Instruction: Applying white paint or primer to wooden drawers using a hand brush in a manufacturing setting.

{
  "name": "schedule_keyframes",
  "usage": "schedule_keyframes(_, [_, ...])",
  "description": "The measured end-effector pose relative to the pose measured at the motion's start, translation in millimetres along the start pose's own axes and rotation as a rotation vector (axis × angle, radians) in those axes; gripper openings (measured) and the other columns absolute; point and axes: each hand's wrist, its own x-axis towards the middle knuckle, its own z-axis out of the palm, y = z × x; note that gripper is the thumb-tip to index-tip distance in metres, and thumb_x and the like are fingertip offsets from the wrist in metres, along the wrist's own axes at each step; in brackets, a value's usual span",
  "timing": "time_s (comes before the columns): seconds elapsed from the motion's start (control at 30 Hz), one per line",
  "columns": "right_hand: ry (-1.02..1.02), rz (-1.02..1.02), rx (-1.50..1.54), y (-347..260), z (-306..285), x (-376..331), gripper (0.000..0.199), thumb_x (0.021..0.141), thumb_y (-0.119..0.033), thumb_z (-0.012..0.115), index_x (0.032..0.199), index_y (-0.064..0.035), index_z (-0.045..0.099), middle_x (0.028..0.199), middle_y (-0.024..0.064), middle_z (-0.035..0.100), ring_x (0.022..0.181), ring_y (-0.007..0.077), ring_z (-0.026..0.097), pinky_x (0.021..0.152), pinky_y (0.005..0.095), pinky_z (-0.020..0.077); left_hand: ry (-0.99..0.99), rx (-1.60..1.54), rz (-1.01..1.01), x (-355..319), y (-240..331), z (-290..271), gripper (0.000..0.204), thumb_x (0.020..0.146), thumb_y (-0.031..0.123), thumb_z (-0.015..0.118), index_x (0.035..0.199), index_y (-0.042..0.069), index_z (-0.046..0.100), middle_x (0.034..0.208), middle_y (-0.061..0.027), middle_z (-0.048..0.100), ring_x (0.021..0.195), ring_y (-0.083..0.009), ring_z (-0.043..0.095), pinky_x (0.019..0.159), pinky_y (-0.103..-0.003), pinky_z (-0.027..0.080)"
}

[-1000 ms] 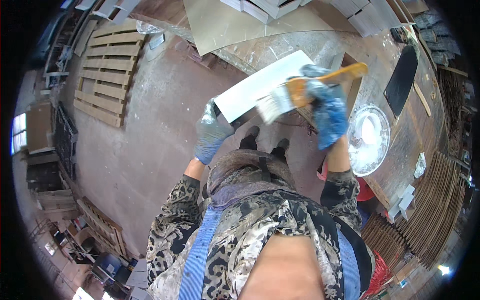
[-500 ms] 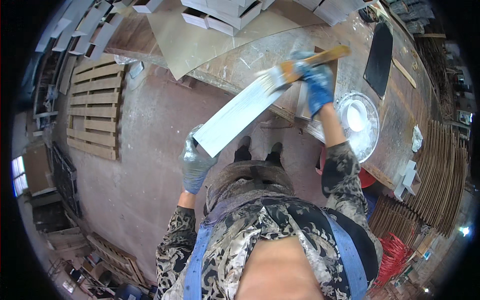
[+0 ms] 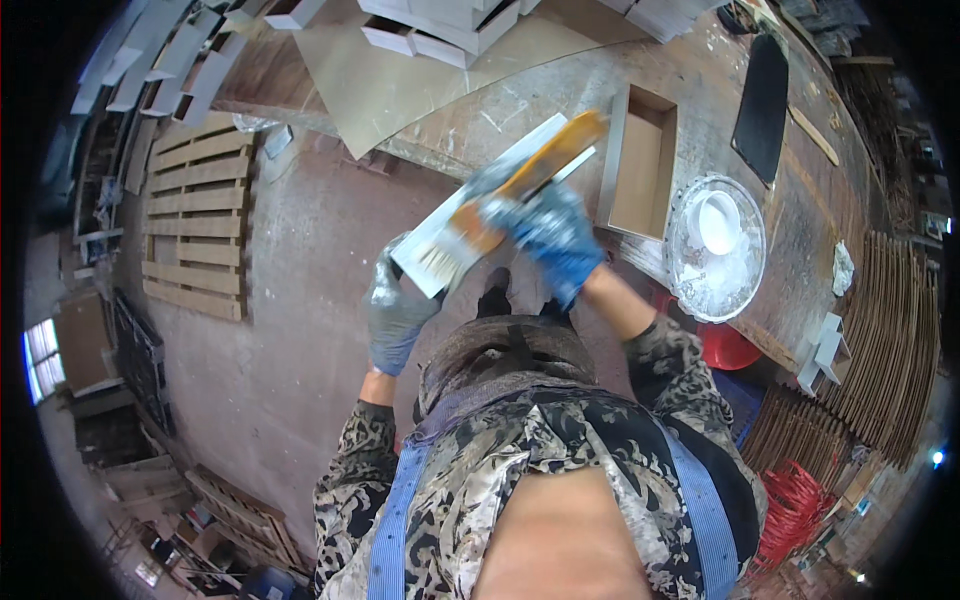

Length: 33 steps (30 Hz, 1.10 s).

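A long white-painted wooden piece (image 3: 432, 222) slants in front of me, over the near edge of the workbench. My left hand (image 3: 395, 315), in a grey glove smeared with paint, grips its lower-left end. My right hand (image 3: 552, 245), in a blue glove, is closed on a wide paintbrush (image 3: 560, 152) with a yellow-brown wooden handle. The pale bristles lie against the white face near my left hand. The right hand and brush cover much of the piece's middle, so its full shape is hidden.
On the workbench (image 3: 500, 110) sit an unpainted open box (image 3: 642, 190), a round tub (image 3: 735, 290) holding a white cup (image 3: 717, 222), and a black panel (image 3: 762, 110). White boxes (image 3: 432, 30) are stacked at the back. A wooden pallet (image 3: 195, 222) lies at left.
My right hand has drawn the brush down and left along the piece, from its far end toward my left hand. The unpainted box is now uncovered. My left hand keeps its grip.
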Motion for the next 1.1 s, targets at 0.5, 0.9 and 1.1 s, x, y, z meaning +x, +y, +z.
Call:
schedule_keyframes(0.5, [0.201, -0.106, 0.290, -67, -135, 19, 0.041, 0.069, -0.014, 0.064, 0.105, -0.0018, 0.048, 0.092, 0.0078, 0.054, 0.087, 0.0229, 0.058, 0.082, 0.0349, 0.0467, 0.026, -1.042, -0.623, -34, -119, -42, 0.056, 0.058, 0.022, 0.068, 0.108, 0.002, 0.051, 0.094, -0.0077, 0.059, 0.081, -0.0228, 0.058, 0.073, -0.035, 0.049])
schedule_keyframes(0.9, [-0.277, 0.154, 0.463, -81, -68, 48, 0.042, 0.069, -0.013, 0.066, 0.106, -0.0011, 0.051, 0.098, 0.0082, 0.056, 0.095, 0.0181, 0.054, 0.083, 0.0312, 0.0453, -0.098, -1.087, -0.783, -58, -144, -36, 0.063, 0.058, 0.032, 0.064, 0.112, 0.003, 0.051, 0.101, -0.0114, 0.058, 0.088, -0.0274, 0.058, 0.079, -0.041, 0.050])
schedule_keyframes(1.1, [0.102, -0.024, 0.301, -60, -92, 101, 0.038, 0.075, -0.012, 0.060, 0.110, -0.0017, 0.049, 0.102, 0.0097, 0.057, 0.094, 0.0213, 0.057, 0.086, 0.0322, 0.0453, -0.118, -1.023, -0.810, -66, -133, -43, 0.064, 0.058, 0.033, 0.064, 0.112, 0.002, 0.050, 0.102, -0.0117, 0.058, 0.088, -0.0275, 0.058, 0.078, -0.040, 0.050])
